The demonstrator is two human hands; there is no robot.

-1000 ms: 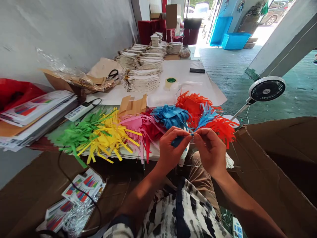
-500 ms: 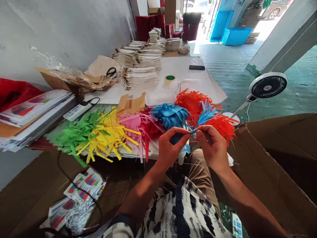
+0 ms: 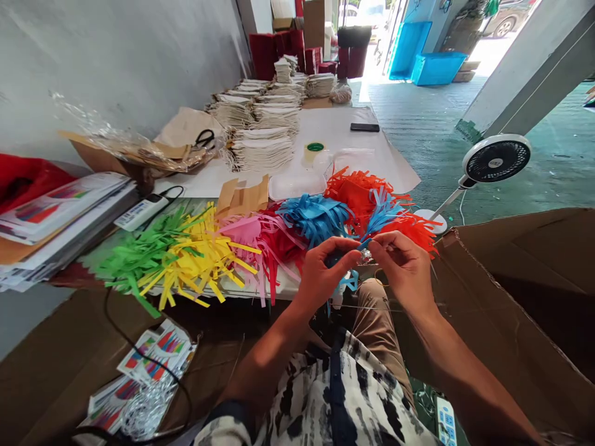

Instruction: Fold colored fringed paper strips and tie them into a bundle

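Pinching the light-blue fringed tassel (image 3: 381, 215) close at its gathered part, with small, even rolls, should serve best; it lies right of the frame's centre, by the front of the counter (image 3: 286, 286), and the left hand (image 3: 324, 272) and right hand (image 3: 406, 267) both have their fingers narrowed on it. Counting gives one tassel held, one green fringe pile (image 3: 139, 253), one yellow fringe pile (image 3: 199, 254) at left and one blue fringe pile (image 3: 318, 218) mid-frame, plus one pair of scissors (image 3: 204, 139), one tape roll (image 3: 315, 148) and one phone (image 3: 365, 127) higher up, while the off-white stacks (image 3: 263, 150) overlap too much to count.
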